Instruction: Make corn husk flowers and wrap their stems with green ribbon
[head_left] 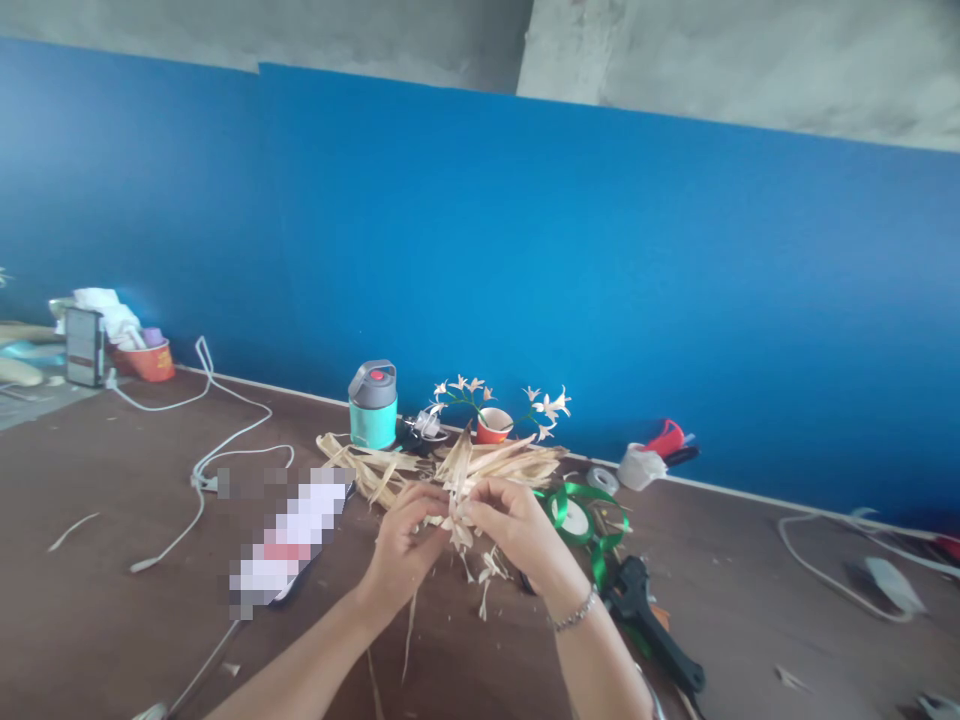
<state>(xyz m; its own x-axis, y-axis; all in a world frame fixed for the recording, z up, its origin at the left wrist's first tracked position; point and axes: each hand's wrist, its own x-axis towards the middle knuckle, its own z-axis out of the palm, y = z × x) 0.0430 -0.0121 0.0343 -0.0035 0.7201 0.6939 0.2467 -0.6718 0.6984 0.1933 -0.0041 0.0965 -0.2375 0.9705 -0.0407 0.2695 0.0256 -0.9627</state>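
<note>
Between my two hands is a pale dried-husk flower (459,532) with petal-like strips spreading downward. My left hand (405,535) pinches it from the left with closed fingers. From the right, the thumb and fingers of my right hand (511,520) are closed on it too. Just beyond my hands lies a heap of dried husks (517,462). Loose husk flower pieces (491,570) rest on the table under my hands. A red and white paper cup (495,425) behind the heap holds thin stems with small pale flowers (551,405).
A turquoise flask (373,420) stands at the back. Left of my hands lies a phone (289,550) with white cables (199,470) near it. On the right are green ribbon (574,515), a black glue gun (652,620), a tape roll (602,480) and a white cup (640,466). A blue partition (480,240) bounds the table.
</note>
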